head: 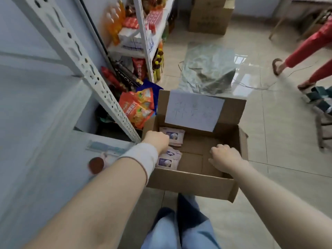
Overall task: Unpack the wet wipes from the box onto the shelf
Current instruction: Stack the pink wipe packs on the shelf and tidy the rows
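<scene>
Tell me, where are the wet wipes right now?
In the head view, the wet wipes lie in two stacks along the left side of the open cardboard box on the floor, by the left hand, near the shelf post.

snack bags [142, 108] | plastic sheet [208, 69] on floor [287, 141] | far carton [210, 17] | legs in red [309, 45]

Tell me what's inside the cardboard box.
Two stacks of wet wipe packs along the left wall of the box, bare floor elsewhere. The left hand covers part of them; the right hand hides some floor.
</scene>
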The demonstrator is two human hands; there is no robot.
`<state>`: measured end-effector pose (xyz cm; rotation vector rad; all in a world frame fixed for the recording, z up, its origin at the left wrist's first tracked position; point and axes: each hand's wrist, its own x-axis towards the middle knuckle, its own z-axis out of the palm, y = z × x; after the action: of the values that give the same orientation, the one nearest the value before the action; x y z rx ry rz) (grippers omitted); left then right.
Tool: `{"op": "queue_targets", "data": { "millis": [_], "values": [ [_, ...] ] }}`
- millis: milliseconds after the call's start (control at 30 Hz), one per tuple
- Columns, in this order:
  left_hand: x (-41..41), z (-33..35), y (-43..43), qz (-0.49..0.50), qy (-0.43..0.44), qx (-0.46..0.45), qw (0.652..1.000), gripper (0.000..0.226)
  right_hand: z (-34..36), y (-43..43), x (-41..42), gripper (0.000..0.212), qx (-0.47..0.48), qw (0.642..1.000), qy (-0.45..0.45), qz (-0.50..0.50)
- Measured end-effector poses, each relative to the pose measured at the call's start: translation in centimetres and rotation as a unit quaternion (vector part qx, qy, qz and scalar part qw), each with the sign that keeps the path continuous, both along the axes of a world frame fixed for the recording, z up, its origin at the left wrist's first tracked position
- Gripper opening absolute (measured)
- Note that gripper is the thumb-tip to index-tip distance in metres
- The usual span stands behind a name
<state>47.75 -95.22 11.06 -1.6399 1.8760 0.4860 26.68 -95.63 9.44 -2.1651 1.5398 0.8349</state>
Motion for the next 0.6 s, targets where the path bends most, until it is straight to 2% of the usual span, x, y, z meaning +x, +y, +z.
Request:
{"op": "queue_targets", "data": {
  "millis": [133, 233, 400, 500, 600],
  "values": [
    [-0.9, -6.0, -2.9, 0.053, 0.029, 0.032, 0.998, 0.031, -5.7, -1.2, -0.6, 0.038, 0.071, 0.997, -0.009, -0.005],
    [-0.8, -10.1, -4.0, 0.158, 0.084, 0.061, 0.982, 0.038, -8.9, -1.2, 0.0, 0.038, 0.122, 0.992, -0.029, -0.028],
    [1.1, -21.4, -6.5, 0.356, 0.134, 0.092, 0.92, 0.05, -19.2, -3.1, 2.7, 0.044, 0.214, 0.963, -0.105, -0.128],
    [2.2, -30.6, -9.8, 0.449, 0.181, 0.058, 0.873, 0.055, -28.0, -5.2, 5.1, 0.053, 0.258, 0.921, -0.151, -0.249],
    [2.7, -38.2, -12.8, 0.49, 0.227, 0.01, 0.842, 0.065, -35.7, -6.2, 7.1, 0.062, 0.299, 0.881, -0.147, -0.335]
  ]
}}
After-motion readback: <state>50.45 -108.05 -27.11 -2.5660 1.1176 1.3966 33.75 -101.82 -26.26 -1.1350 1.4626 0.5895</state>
